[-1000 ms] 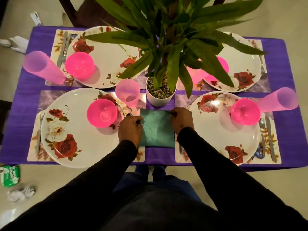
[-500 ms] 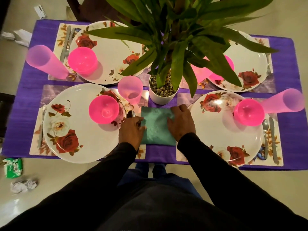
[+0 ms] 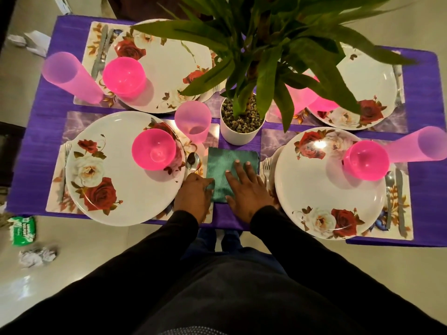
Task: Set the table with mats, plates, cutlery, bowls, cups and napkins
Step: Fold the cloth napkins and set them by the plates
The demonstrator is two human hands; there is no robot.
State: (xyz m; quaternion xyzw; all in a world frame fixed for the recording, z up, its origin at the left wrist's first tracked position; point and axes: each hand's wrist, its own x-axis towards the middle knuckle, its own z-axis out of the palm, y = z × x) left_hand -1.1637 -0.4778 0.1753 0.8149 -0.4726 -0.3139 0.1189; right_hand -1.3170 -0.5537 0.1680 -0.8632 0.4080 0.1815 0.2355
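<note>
I see R hand (image 3: pixel 246 187) flat on green napkin (image 3: pixel 225 163), L hand (image 3: pixel 193 193) pinching its left edge, btwn two plates.

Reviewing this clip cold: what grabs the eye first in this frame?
The big green potted plant at the table's centre, its leaves spreading over the far plates. Next, the hot-pink bowls sitting on rose-patterned plates against the purple tablecloth. At the near edge, the right hand lies flat on a green napkin while the left hand touches its left edge.

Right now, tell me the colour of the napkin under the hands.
Teal green with a fine ribbed weave; the napkin shows best in the head view, its only view.
</note>
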